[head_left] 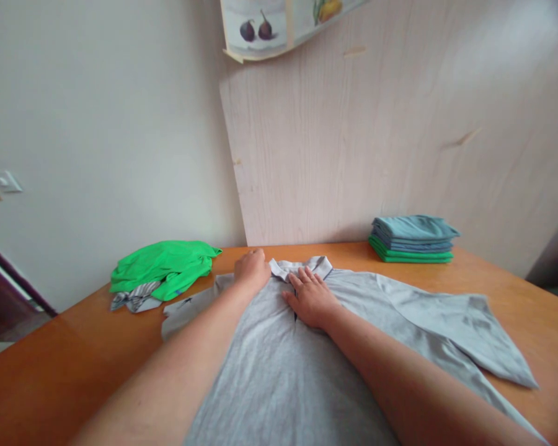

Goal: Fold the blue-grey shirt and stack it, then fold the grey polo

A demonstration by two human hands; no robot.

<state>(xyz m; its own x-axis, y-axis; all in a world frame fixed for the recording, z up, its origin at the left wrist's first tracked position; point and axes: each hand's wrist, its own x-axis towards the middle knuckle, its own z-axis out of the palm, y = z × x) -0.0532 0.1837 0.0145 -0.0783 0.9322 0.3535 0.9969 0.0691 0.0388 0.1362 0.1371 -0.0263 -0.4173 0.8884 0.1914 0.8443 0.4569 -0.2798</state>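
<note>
On the collar [324,266] of this grey polo shirt [279,371], I'd press that spread right hand [310,298] lightly to avoid bunching, left hand [252,271] curled, grip unclear tbh.

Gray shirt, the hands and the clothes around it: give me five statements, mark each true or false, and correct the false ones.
1. The gray shirt lies spread out on the table. True.
2. The right hand lies palm down on the shirt, by the collar. True.
3. The left hand rests on the folded stack. False: it is at the shirt's shoulder, beside the collar, with its fingers curled.
4. The folded stack has green cloth at its bottom. True.
5. The rumpled green garment lies at the right side of the table. False: it lies at the left side.
</note>
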